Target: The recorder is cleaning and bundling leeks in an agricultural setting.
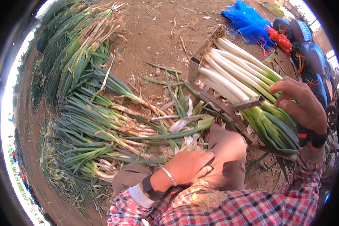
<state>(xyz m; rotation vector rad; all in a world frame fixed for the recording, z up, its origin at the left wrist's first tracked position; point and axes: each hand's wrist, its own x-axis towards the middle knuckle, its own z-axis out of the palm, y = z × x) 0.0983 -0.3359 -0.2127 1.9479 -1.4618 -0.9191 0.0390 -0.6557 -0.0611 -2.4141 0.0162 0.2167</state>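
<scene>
A bundle of peeled green onions point(235, 71), with long white stalks and green tops, lies in a narrow metal rack point(224, 107) at the right. Their root ends point away from me and to the left; the tops come toward me. My right hand point(301, 103) is curled at the green part on the bundle's right side, fingers and thumb bent round some of the tops. Part of its grip is hidden. My left hand point(188, 165) rests on my trousered leg, fingers laid loosely across it and holding nothing visible. Just beyond it lie stripped leaves point(192, 124).
Unpeeled green onions point(101, 124) are spread on the soil at the left, with a larger heap point(75, 49) behind. Blue netting point(246, 22) and a red net point(279, 38) lie at the far right, beside several blue-and-black objects point(301, 30). Leaf scraps litter the ground.
</scene>
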